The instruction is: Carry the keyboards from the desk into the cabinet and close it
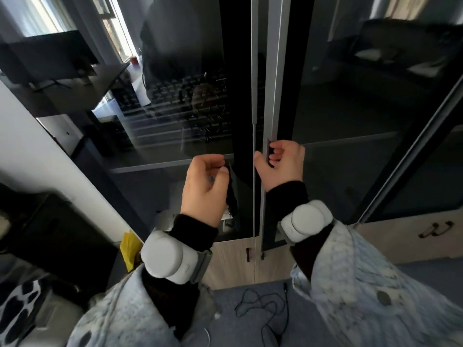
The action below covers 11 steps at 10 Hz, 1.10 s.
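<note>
A glass-fronted cabinet (271, 71) is standing over grey carpet (225, 309), its doors reflecting a desk (82, 93) and monitor (50, 53) (far left), all suggesting an office.

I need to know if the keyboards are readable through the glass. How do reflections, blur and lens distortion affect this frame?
Head view: the glass doors mirror a bright window, a desk and a sofa, so the keyboards show only dimly behind the left pane; head view is softly motion-blurred, most at the sleeves; its wide lens bends the door frames at the edges.
</note>
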Tool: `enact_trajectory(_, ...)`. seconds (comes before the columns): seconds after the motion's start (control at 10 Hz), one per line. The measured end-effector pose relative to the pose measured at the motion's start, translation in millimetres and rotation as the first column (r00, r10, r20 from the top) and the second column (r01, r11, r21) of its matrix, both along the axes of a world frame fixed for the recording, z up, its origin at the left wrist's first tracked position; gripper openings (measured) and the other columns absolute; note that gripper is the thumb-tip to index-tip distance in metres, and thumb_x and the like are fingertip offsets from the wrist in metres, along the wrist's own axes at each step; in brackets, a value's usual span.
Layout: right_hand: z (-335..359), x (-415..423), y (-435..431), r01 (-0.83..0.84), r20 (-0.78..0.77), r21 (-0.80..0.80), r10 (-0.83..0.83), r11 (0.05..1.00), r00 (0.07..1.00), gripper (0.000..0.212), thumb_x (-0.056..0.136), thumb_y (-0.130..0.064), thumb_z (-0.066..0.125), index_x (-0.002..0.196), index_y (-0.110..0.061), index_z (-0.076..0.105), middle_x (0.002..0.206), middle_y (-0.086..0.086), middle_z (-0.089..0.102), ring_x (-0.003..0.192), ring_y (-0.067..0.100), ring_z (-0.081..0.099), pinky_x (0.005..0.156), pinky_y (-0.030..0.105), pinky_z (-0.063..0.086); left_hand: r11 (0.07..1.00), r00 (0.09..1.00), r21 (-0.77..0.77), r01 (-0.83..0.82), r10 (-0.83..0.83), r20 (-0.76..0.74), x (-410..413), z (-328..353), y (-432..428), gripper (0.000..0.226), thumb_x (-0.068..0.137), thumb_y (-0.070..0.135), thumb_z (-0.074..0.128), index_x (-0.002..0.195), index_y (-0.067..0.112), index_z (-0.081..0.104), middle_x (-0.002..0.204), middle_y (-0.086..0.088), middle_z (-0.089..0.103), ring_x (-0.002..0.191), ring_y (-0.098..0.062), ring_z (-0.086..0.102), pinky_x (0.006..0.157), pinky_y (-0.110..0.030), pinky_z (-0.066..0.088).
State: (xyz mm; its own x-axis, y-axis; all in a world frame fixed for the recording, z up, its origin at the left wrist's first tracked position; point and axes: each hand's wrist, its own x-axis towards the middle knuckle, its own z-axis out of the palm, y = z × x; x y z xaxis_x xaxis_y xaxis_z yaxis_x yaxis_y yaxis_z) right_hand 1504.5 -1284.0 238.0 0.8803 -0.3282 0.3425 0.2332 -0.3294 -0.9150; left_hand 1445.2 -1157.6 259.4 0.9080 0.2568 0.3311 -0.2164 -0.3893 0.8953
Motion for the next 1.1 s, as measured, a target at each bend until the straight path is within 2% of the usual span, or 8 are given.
enact_trajectory(0.1,-1.6,12.2,5.5,-0.005,0.014,-0.005,0.006,1.000,1.000,0.041,0.079,-0.023,0.069,0.112,-0.007,0.050,0.109,-0.001,0.036,0.090,0.011,0.050,0.088,0.023,0.048,1.000,1.000,0.022,-0.006,0.006,0.004,1.7,-1.3,7.7,0.014,0.091,0.009,0.050,0.103,0.016,0.054,0.110,-0.003,0.062,0.086,0.001,0.055,0.069,0.002,0.041)
enact_trajectory(0.2,-0.2,27.2,9.3,-0.021,0.015,-0.004,0.021,1.000,1.000,0.043,0.078,-0.021,0.069,0.114,-0.004,0.050,0.110,0.000,0.035,0.091,0.011,0.050,0.091,0.024,0.048,0.999,1.000,0.034,-0.024,0.024,0.015,3.3,-2.8,17.3,0.014,0.091,0.008,0.050,0.101,0.016,0.054,0.108,-0.003,0.062,0.085,0.002,0.055,0.068,0.004,0.039)
enact_trajectory(0.5,1.3,57.2,17.7,0.019,-0.002,-0.016,-0.019,1.000,1.000,0.048,0.078,-0.024,0.069,0.116,-0.004,0.049,0.115,0.003,0.036,0.093,0.011,0.051,0.089,0.020,0.046,0.996,0.997,0.033,-0.080,0.080,0.014,6.7,-12.0,48.0,0.013,0.091,0.009,0.051,0.100,0.018,0.053,0.108,0.001,0.061,0.087,0.003,0.054,0.072,0.005,0.039)
enact_trajectory(0.7,-3.8,59.9,16.9,0.024,0.021,-0.019,-0.023,1.000,1.000,0.045,0.077,-0.022,0.069,0.114,-0.005,0.050,0.111,0.000,0.034,0.091,0.011,0.052,0.087,0.020,0.047,0.993,0.994,0.041,-0.108,0.108,0.001,12.4,-26.2,49.9,0.012,0.090,0.010,0.051,0.098,0.019,0.054,0.106,-0.001,0.061,0.087,0.003,0.054,0.073,0.004,0.039)
enact_trajectory(0.8,-9.3,54.6,4.1,-0.022,-0.002,-0.034,0.022,0.999,1.000,0.043,0.079,-0.021,0.067,0.116,-0.007,0.050,0.113,-0.001,0.038,0.091,0.008,0.052,0.085,0.017,0.045,0.993,0.991,0.085,-0.077,0.086,-0.106,17.6,-40.3,34.6,0.007,0.092,0.019,0.050,0.097,0.022,0.054,0.108,-0.005,0.063,0.089,-0.006,0.058,0.080,-0.010,0.044)
enact_trajectory(0.9,-11.2,43.9,-3.6,-0.117,-0.102,0.021,0.118,0.993,0.988,0.035,0.083,-0.023,0.064,0.113,-0.010,0.052,0.103,-0.002,0.054,0.077,0.001,0.054,0.072,0.009,0.046,0.993,0.944,0.114,-0.025,0.060,-0.324,23.4,-56.4,20.2,0.021,0.095,0.035,0.042,0.090,0.019,0.054,0.105,-0.011,0.067,0.096,-0.026,0.062,0.090,-0.042,0.050)
enact_trajectory(1.0,-7.4,32.9,-21.7,-0.152,-0.140,0.011,0.152,0.988,0.978,0.021,0.087,-0.035,0.057,0.090,-0.015,0.055,0.073,-0.010,0.054,0.068,0.008,0.055,0.070,0.019,0.048,0.997,0.910,0.066,0.032,-0.001,-0.414,21.1,-52.4,-5.4,0.045,0.095,0.050,0.030,0.071,0.025,0.059,0.077,0.004,0.071,0.070,-0.018,0.062,0.078,-0.039,0.050)
enact_trajectory(1.1,12.8,12.3,-49.2,-0.174,-0.097,-0.031,0.171,0.984,0.981,0.044,0.090,-0.048,0.045,0.060,-0.016,0.040,0.057,-0.005,0.043,0.056,0.011,0.044,0.054,0.013,0.036,0.995,0.915,0.084,0.057,-0.018,-0.404,17.7,-29.5,-35.7,0.074,0.089,0.064,0.016,0.042,0.025,0.058,0.041,0.007,0.060,0.039,-0.001,0.051,0.060,-0.028,0.041)
